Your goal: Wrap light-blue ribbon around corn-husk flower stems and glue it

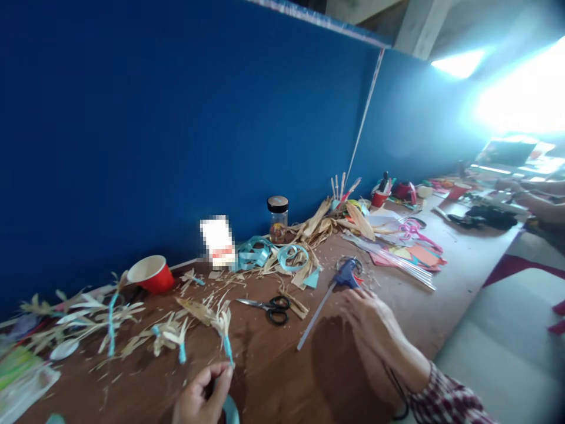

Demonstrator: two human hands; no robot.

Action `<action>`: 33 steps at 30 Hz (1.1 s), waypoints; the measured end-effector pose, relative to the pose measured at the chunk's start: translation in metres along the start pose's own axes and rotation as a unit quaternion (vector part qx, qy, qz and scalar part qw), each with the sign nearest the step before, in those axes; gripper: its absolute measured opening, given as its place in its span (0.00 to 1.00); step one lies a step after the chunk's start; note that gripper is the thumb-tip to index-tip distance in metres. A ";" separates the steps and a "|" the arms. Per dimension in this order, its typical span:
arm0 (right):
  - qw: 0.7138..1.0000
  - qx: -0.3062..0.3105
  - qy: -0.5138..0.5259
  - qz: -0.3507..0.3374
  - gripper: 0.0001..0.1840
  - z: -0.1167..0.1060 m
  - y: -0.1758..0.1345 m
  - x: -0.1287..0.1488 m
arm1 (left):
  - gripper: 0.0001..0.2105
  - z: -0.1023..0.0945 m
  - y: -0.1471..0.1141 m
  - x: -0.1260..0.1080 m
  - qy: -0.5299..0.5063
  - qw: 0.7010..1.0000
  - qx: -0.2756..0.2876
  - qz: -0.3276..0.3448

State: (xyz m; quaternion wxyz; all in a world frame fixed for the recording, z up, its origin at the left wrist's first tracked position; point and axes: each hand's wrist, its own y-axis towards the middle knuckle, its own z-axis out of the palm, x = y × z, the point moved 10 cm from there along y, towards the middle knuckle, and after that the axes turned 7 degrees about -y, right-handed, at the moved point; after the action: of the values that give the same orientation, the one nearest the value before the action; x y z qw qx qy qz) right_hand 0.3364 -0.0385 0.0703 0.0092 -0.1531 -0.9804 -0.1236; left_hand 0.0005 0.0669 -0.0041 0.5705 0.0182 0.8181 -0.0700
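Note:
My left hand (pixel 203 394) is at the bottom, thumb and finger pinched on the lower end of a dried corn husk flower (pixel 224 327). Blue ribbon wraps its stem, and a blue ribbon loop (pixel 231 410) shows beneath the hand. My right hand (pixel 375 324), slightly blurred, reaches over the table with fingers stretched towards a blue glue gun (pixel 346 273). Its fingertips are close to the gun's handle; I cannot tell whether they touch. A clear glue stick (pixel 316 317) extends from the gun. Black-handled scissors (pixel 269 306) lie between the hands.
Other husk flowers (pixel 179 338) lie left, beside a red paper cup (pixel 152 274). Blue ribbon coils (pixel 256 252), a black-lidded jar (pixel 278 219) and loose husks (pixel 315 227) line the blue partition (pixel 176 118). Clear glue sticks (pixel 410 268) and pink scissors (pixel 419 232) lie right. Another person's arm (pixel 536 200) is far right.

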 end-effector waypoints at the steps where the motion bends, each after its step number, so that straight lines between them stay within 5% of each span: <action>1: 1.000 -0.014 -0.020 0.012 0.09 -0.002 0.000 -0.010 | 0.22 0.001 -0.001 -0.001 -0.003 1.000 0.001 0.003; 4: 0.997 -0.047 -0.051 0.037 0.12 -0.006 0.001 -0.030 | 0.23 0.003 -0.002 -0.002 -0.010 1.000 0.008 0.005; 7: 0.997 -0.072 0.024 0.024 0.11 -0.014 0.000 -0.018 | 0.21 0.005 -0.001 -0.002 -0.016 1.000 0.015 0.007; 11: 0.973 0.045 0.224 -0.046 0.10 0.001 0.000 0.063 | 0.16 0.013 0.003 -0.002 -0.012 0.998 0.058 0.014; 15: 0.873 0.164 0.446 -0.112 0.11 0.025 0.000 0.159 | 0.11 0.021 -0.001 -0.006 -0.009 0.995 0.096 0.026; 18: 0.842 0.180 0.498 -0.105 0.09 0.045 0.013 0.190 | 0.10 0.028 -0.008 -0.011 0.006 0.992 0.122 0.036; 21: 0.834 0.193 0.502 -0.122 0.02 0.060 0.023 0.203 | 0.10 0.030 -0.012 -0.012 0.026 0.991 0.126 0.042; 28: 0.852 0.191 0.477 -0.104 0.05 0.078 0.026 0.201 | 0.09 0.025 -0.015 -0.021 0.181 0.971 0.101 0.120; 33: 0.859 0.196 0.455 -0.132 0.05 0.080 0.023 0.204 | 0.12 0.025 -0.019 -0.022 0.263 0.947 0.140 0.119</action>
State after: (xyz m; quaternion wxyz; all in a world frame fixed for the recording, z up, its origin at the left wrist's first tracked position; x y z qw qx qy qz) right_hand 0.1505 0.0628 0.0093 0.4676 0.0562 -0.8820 0.0152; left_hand 0.0292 0.0456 0.0094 0.3307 0.2129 0.9130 -0.1084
